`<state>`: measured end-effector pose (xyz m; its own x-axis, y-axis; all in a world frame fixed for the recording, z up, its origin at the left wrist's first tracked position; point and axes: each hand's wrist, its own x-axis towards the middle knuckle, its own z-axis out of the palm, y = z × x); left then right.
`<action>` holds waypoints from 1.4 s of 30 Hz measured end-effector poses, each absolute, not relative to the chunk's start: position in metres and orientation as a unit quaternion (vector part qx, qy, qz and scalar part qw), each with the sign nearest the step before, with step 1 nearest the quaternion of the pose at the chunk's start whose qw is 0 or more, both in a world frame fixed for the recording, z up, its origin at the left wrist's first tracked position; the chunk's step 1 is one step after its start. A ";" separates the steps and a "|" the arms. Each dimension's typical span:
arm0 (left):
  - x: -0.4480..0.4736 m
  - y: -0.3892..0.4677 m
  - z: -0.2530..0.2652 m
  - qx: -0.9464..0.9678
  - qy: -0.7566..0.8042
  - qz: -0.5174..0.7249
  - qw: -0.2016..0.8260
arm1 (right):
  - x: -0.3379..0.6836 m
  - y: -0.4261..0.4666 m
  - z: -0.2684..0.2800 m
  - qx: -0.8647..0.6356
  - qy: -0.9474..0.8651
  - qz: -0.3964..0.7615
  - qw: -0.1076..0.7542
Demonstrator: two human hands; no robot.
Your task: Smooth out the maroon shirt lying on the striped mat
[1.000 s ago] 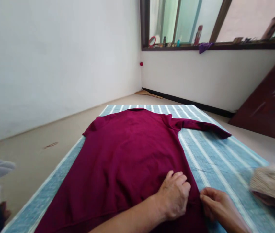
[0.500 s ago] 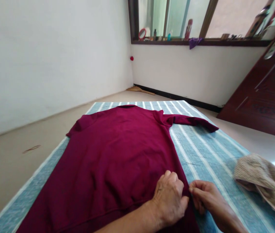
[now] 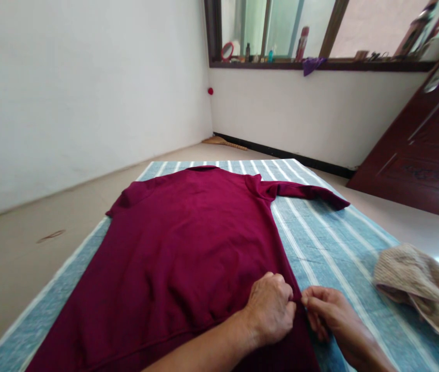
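Two bare hands were positioned at the near part of the surface (image 3: 312, 237), which carried a blue covering with white stripes. The left hand (image 3: 271, 310) lay knuckles up on the maroon garment (image 3: 199, 232), its forearm crossing the lower part of the cloth. Its fingers were curled into a narrow, closed form; the fingertips were hidden, so whether cloth was gripped could not be told. The right hand (image 3: 330, 310) was just beside it, thumb and forefinger pinching the garment's side edge.

The garment was spread over most of the surface. Its collar lay close to the far edge. One sleeve, short in view, reached the left edge; the other extended across the stripes, its end at the right edge. Shallow creases ran through the lower body.

A tan knitted item (image 3: 417, 284) lay bunched at the right edge, well apart from the right hand. Beyond the left edge, a thin reddish loop (image 3: 51, 236) lay on the floor (image 3: 10, 258). A dark red door (image 3: 417, 150) stood past the right edge. Beyond the far edge, a broom (image 3: 223, 142) lay in the room corner. Farthest back, a window ledge (image 3: 351, 66) carried a red-framed mirror (image 3: 227, 50), a red can (image 3: 302, 45) and a draped purple cloth (image 3: 312, 66).
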<state>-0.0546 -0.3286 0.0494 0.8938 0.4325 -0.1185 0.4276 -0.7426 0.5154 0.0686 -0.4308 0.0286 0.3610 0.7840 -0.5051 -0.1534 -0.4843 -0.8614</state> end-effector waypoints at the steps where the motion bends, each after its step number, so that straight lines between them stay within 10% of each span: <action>1: -0.054 -0.328 0.050 0.934 0.227 0.003 0.275 | 0.069 -0.431 0.028 -0.688 -0.229 0.517 0.455; 42: -0.062 -0.356 0.039 0.949 0.215 0.009 0.232 | 0.070 -0.440 -0.006 -0.727 -0.226 0.521 0.387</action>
